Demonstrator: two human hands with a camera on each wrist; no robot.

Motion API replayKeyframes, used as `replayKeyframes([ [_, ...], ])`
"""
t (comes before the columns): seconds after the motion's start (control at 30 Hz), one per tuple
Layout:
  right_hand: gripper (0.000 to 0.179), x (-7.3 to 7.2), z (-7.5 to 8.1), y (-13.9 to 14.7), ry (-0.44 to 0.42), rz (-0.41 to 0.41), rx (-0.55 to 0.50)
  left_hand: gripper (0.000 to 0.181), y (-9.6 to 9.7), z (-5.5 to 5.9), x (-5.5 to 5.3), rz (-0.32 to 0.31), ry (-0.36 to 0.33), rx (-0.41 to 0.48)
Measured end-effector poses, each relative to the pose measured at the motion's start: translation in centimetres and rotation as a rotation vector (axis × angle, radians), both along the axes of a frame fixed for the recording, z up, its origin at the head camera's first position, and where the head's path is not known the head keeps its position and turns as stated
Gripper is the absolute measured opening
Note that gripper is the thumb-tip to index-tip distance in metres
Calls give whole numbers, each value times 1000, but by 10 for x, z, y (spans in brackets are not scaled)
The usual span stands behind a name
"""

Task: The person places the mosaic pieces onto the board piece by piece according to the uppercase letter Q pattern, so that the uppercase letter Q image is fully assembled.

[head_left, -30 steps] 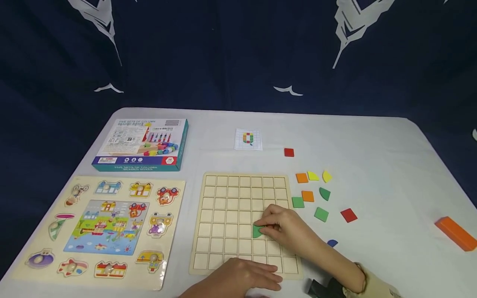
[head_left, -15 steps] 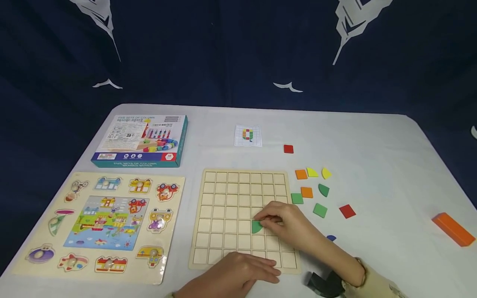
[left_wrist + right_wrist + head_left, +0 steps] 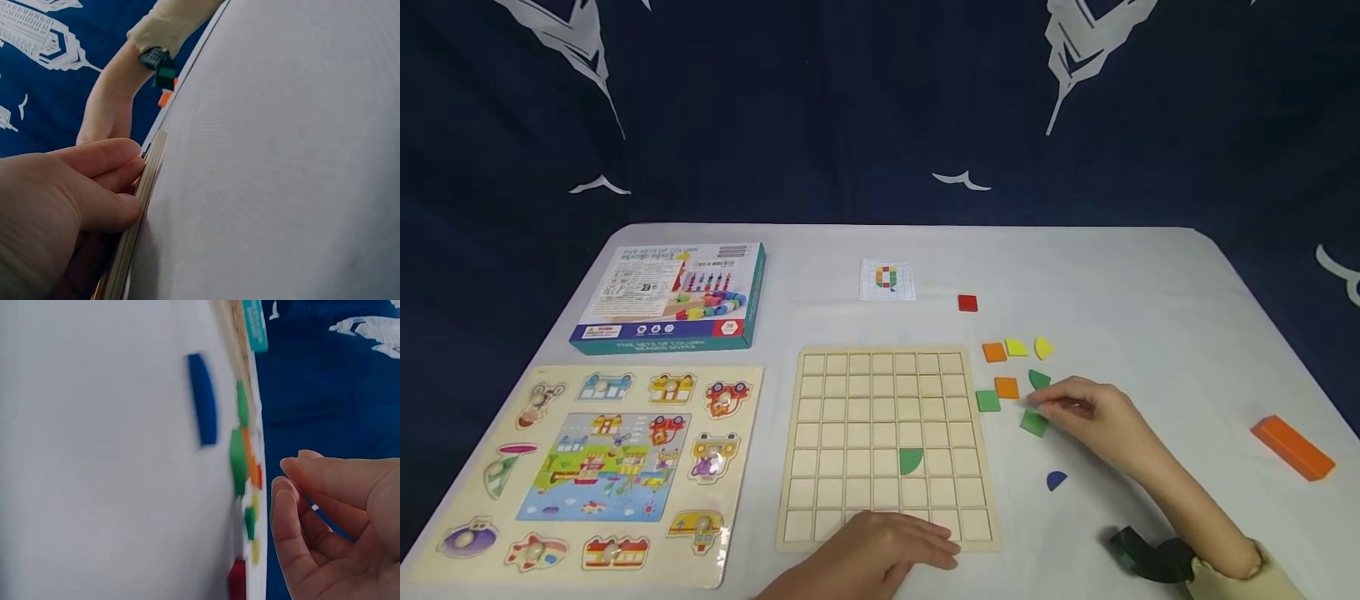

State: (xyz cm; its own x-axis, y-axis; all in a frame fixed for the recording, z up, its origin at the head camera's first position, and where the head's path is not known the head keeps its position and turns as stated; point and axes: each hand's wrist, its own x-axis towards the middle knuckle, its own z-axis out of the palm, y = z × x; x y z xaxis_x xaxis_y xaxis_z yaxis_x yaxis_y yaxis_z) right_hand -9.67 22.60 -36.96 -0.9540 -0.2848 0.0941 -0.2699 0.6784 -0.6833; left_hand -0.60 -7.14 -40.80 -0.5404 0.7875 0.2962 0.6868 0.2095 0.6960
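A green quarter-circle tile (image 3: 911, 461) lies in a square of the wooden grid board (image 3: 788, 467). My left hand (image 3: 887, 546) rests on the board's front edge with fingers extended; in the left wrist view the thumb (image 3: 115, 211) lies along that edge. To the right of the board, my right hand (image 3: 1093, 417) is over the loose tiles, its fingertips close to a green square tile (image 3: 1033, 423) and a second green quarter-circle (image 3: 1039, 379). No tile shows between its thumb and fingers in the right wrist view. A red tile (image 3: 237, 581) there is hidden by the hand in the head view.
Orange, yellow, green and red tiles lie right of the board, with a blue semicircle (image 3: 1056, 481) nearer. A pattern card (image 3: 887, 280) is behind the board. Leftward are a picture puzzle (image 3: 741, 433) and a box (image 3: 670, 292). An orange block (image 3: 1292, 447) lies far right.
My right hand has let go of the green quarter-circle on the board and moved right, over the loose tiles. My left hand stays at the board's front edge. The head view has shifted slightly.
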Motion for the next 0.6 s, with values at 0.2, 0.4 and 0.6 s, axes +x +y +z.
replayKeyframes([
  [0.2,25,8,-10,5,67,-8,79,38,0,0,-1,1,17,-11],
  [0.4,32,9,-15,-6,90,-12,141,37,0,0,-3,-14,31,-24],
  [0.6,33,8,-19,-8,103,-20,154,36,-1,1,-4,-32,20,-16],
])
